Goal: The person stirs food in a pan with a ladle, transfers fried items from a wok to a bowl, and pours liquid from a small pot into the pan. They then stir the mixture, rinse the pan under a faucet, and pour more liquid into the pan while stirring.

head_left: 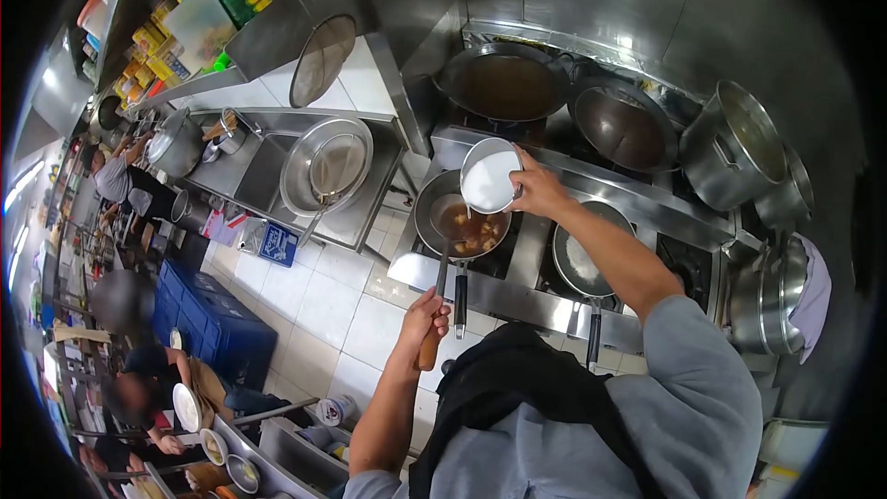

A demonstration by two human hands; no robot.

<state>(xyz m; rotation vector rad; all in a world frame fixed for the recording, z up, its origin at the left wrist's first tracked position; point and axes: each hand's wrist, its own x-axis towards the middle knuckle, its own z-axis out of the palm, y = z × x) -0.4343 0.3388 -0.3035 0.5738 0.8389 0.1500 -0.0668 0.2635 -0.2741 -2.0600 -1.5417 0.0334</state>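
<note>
My right hand (538,187) grips a metal bowl (476,150) by its rim and tilts it over the left frying pan (423,192). White liquid (490,183) fills much of the bowl, and a thin white trickle seems to leave its lower edge. Brown sauce with pale chunks (473,229) lies in that pan. My left hand (425,316) is wrapped around the wooden-handled ladle (444,270), whose head rests inside the pan at the left, partly in the sauce. The pan's black handle (460,300) points toward me, just right of the ladle and untouched.
A second frying pan (575,263) sits under my right forearm. Behind are two woks (504,83) (621,129) and a tall stockpot (739,143). Left of the stove, a steel counter (268,143) bears a large basin (294,166) with a strainer. Other people work at far left.
</note>
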